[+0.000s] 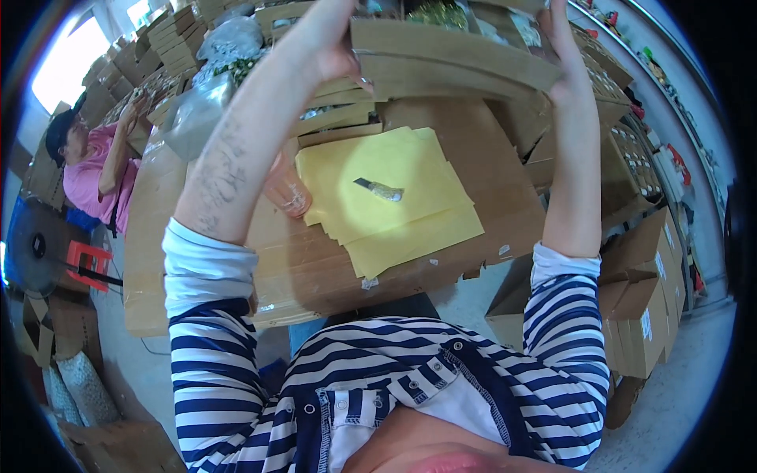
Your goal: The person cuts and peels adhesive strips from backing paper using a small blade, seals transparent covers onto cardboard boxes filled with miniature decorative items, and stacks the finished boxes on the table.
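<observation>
Both my arms reach up to the far side of the table, where a shallow cardboard box (pixel 449 65) is raised between my hands. My left hand (pixel 339 61) grips its left end, and my right hand (pixel 560 51) grips its right end; the fingers are partly hidden. Gold-green tinsel (pixel 438 14) and other small items show at the box's top, cut off by the picture edge. Below lie several yellow sheets (pixel 410 225), overlapping, with a utility knife (pixel 382 190) on them. Beside their left edge is an orange-pink plastic cup (pixel 285 191), partly behind my left forearm.
The table (pixel 505 189) is covered in brown cardboard. Cartons (pixel 643 292) stand to its right, with filled compartment boxes (pixel 631 162) behind. At the left are a person in pink (pixel 98 177), a red stool (pixel 88 264) and a fan (pixel 39 244). Plastic bags (pixel 229 43) lie at the back.
</observation>
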Available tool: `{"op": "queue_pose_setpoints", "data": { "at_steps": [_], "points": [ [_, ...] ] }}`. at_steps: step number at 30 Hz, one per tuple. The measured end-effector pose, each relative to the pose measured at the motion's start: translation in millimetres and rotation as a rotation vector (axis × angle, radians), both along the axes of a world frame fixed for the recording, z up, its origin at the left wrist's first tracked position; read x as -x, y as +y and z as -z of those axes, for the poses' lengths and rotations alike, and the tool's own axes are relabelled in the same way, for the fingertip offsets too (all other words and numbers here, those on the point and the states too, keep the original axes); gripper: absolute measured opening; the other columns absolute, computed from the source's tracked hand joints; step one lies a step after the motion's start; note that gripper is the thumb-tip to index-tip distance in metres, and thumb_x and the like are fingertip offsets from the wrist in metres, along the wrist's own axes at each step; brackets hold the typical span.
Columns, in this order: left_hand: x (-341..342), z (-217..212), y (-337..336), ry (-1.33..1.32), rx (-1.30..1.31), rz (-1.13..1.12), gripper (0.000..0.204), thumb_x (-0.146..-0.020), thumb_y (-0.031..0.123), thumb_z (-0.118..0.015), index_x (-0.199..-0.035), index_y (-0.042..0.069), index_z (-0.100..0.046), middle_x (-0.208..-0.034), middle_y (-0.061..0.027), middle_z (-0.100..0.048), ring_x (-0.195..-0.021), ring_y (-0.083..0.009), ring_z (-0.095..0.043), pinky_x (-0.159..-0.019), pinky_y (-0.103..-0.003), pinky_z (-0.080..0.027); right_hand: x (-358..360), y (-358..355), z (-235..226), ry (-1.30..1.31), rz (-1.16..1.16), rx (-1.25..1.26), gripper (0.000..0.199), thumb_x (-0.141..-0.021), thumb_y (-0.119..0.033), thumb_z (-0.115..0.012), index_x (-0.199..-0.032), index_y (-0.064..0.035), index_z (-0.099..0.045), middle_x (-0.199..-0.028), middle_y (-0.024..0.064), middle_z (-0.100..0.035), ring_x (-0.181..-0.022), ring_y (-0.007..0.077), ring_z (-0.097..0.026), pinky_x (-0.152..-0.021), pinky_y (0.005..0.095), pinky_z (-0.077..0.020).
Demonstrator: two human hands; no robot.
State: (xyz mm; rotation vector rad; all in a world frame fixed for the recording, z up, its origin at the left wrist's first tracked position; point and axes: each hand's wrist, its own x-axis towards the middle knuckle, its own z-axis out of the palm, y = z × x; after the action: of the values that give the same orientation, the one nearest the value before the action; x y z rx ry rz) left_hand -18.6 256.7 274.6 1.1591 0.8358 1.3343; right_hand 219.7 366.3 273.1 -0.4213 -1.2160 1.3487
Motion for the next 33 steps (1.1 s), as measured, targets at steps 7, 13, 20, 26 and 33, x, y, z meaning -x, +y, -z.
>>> {"op": "queue_pose_setpoints", "data": {
  "at_steps": [7, 13, 20, 26, 33],
  "points": [
    [-86, 73, 44, -0.185, 0.187, 0.087, 0.105, -0.077, 0.094, -0.032, -0.149, 0.019, -0.044, -0.145, -0.0129, -0.050, -0.133, -0.0347, -0.047, -0.105, -0.066, -0.035, -99, 15, 54, -0.331, 0.134, 0.186, 0.085, -0.089, -0.079, -0.049, -0.142, -0.0125, -0.049, -0.118, 0.0018, -0.064, -0.104, 0.0168, -0.061, -0.084, 0.0342, -0.0504],
    [-107, 178, 95, -0.233, 0.308, 0.060, 0.105, -0.081, 0.092, -0.029, -0.153, 0.015, -0.039, -0.150, -0.0134, -0.047, -0.137, -0.0302, -0.046, -0.111, -0.052, -0.039, -124, 76, 164, -0.446, 0.071, 0.517, 0.089, -0.090, -0.076, -0.050, -0.156, -0.0196, -0.030, -0.144, 0.0025, -0.049, -0.124, 0.0180, -0.052, -0.098, 0.0381, -0.0467],
    [-75, 262, 162, -0.277, 0.349, -0.027, 0.103, -0.082, 0.091, -0.029, -0.149, 0.014, -0.043, -0.145, -0.0104, -0.052, -0.132, -0.0278, -0.051, -0.109, -0.050, -0.041, -85, 137, 233, -0.317, -0.078, 0.362, 0.071, -0.101, -0.054, -0.052, -0.158, -0.0192, -0.026, -0.148, 0.0005, -0.045, -0.127, 0.0172, -0.049, -0.104, 0.0360, -0.0450],
    [-59, 262, 181, -0.232, 0.381, -0.122, 0.107, -0.081, 0.092, -0.030, -0.155, 0.015, -0.034, -0.154, -0.0092, -0.043, -0.140, -0.0253, -0.042, -0.112, -0.047, -0.038, -66, 177, 231, -0.338, -0.141, 0.411, 0.062, -0.103, -0.050, -0.050, -0.154, -0.0181, -0.035, -0.137, 0.0011, -0.055, -0.116, 0.0153, -0.057, -0.098, 0.0341, -0.0488],
    [-61, 278, 192, -0.436, 0.241, -0.227, 0.099, -0.087, 0.085, -0.037, -0.155, 0.014, -0.031, -0.151, -0.0095, -0.044, -0.138, -0.0275, -0.042, -0.112, -0.047, -0.037, -60, 217, 244, -0.425, -0.153, 0.416, 0.065, -0.099, -0.064, -0.046, -0.142, -0.0161, -0.048, -0.129, 0.0041, -0.062, -0.109, 0.0166, -0.063, -0.095, 0.0352, -0.0530]
  ]
}}
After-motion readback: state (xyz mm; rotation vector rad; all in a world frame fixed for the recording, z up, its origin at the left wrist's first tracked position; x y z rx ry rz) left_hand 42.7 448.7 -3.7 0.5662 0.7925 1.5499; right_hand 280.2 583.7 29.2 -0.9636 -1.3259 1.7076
